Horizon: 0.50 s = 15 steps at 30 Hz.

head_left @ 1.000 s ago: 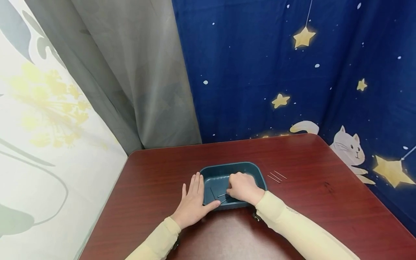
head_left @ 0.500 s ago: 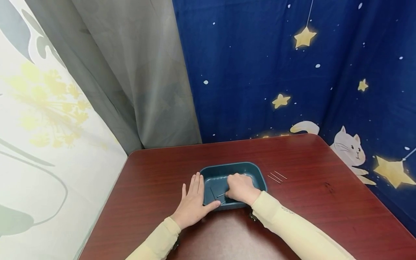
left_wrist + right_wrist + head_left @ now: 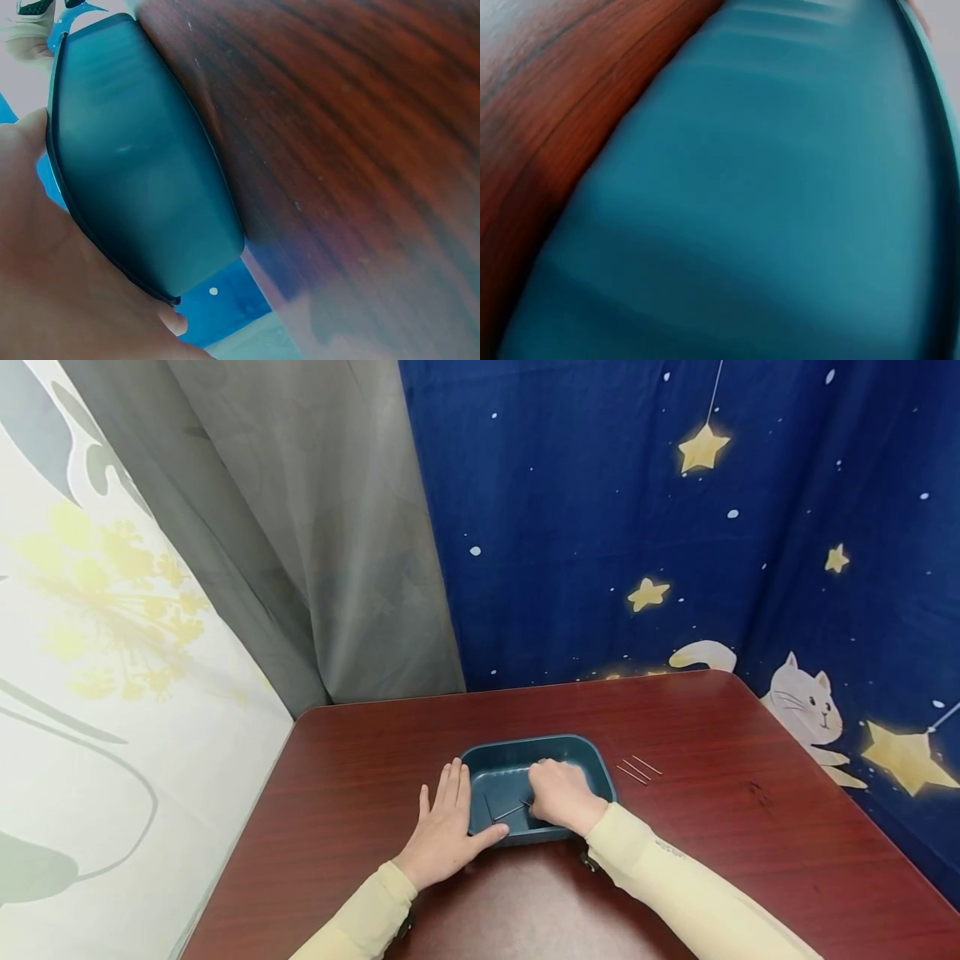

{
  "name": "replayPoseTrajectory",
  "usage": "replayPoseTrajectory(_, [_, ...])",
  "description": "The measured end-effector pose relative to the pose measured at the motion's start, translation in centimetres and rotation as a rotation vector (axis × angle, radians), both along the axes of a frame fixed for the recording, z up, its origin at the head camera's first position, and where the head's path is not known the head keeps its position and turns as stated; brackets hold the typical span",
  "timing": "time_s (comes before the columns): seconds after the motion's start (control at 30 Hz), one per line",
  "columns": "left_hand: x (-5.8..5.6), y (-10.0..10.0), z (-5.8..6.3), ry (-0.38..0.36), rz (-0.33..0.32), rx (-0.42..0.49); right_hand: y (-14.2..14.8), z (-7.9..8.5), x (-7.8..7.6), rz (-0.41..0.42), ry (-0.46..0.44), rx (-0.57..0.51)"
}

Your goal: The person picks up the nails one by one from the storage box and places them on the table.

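Note:
In the head view, a dark teal rectangular tray [image 3: 525,744] stands on the table. My left hand [image 3: 442,835] lies along its left end, fingers straight and thumb over the near rim; the left wrist view shows this hand [image 3: 45,247] against the tray's rim. Inside the tray, my right hand [image 3: 562,792] reaches down with curled fingers. A thin dark metal rod [image 3: 509,812] lies just left of its fingertips, and another thin rod [image 3: 489,807] rests farther left. The fingertips are hidden, so I cannot tell whether they pinch a rod.
Three thin silvery rods [image 3: 637,768] lie side by side on the reddish-brown wooden table [image 3: 360,760], right of the tray. Behind the table hang a grey curtain [image 3: 375,568] and a blue star-patterned curtain [image 3: 555,527].
My right hand has shifted slightly left, then back right within the tray. The rods by its fingertips have changed position and angle. My left hand stays in place.

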<state>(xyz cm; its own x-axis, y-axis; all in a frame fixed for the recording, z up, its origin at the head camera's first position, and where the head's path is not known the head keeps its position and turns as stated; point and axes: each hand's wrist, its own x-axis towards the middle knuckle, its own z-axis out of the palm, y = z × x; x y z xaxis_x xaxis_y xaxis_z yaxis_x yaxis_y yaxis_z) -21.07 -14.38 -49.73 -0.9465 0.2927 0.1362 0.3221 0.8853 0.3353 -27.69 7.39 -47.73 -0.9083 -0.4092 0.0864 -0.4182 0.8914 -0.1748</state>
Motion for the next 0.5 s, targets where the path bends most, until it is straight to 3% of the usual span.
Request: replayPoseTrajectory(0.5, [-0.1,-0.1,-0.2,-0.033,0.008,-0.011,1.8,2.7,0.8,0.12,0.09,-0.047])
